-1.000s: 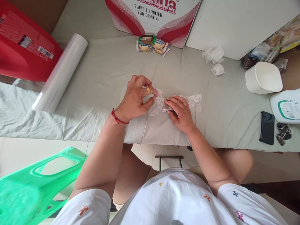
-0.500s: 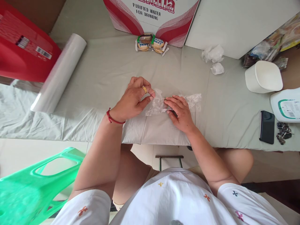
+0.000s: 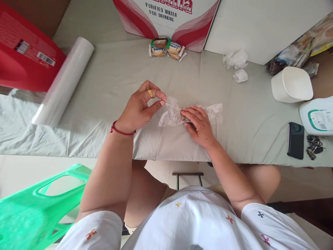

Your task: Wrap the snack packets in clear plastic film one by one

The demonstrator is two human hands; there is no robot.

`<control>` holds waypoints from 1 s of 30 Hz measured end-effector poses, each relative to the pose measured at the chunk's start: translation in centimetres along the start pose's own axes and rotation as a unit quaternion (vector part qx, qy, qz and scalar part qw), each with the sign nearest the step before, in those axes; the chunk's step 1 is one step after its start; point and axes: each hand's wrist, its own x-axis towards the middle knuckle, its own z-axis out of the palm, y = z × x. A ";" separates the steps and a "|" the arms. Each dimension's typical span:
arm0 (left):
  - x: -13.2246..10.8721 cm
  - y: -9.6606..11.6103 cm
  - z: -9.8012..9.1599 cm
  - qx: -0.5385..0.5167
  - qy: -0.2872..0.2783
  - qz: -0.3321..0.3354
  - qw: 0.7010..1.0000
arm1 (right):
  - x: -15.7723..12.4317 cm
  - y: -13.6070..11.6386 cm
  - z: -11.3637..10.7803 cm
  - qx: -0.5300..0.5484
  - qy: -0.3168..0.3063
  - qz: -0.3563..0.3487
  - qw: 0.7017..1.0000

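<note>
Since a second ago the left hand (image 3: 139,109) has drawn back toward the left of the frame, pulling its edge of the film (image 3: 171,114) with it, so the sheet is stretched a little longer. Its grip is pressed together, thumb and forefinger pinching the film's left end just above the table (image 3: 117,80). The right hand (image 3: 200,125) lies flat, fingers spread, pressing a small wrapped item (image 3: 186,119) down at mid-sheet; what that item is cannot be told. The film's long axis runs left to right across the centre of the frame, with its loose right end past the right hand. A roll (image 3: 62,83) of film lies at upper left, well apart.
</note>
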 end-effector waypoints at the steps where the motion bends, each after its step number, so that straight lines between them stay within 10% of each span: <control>1: 0.0 0.0 -0.1 -0.015 0.020 -0.007 1.000 | 0.0 0.0 0.0 0.000 -0.002 0.000 1.000; 21: -3.1 5.0 3.7 0.223 0.115 -0.173 0.952 | 0.0 0.0 -0.1 0.008 0.007 -0.002 1.000; 30: -3.0 3.9 3.5 0.127 0.091 -0.173 0.972 | 0.1 -0.1 0.0 0.016 0.020 -0.006 1.000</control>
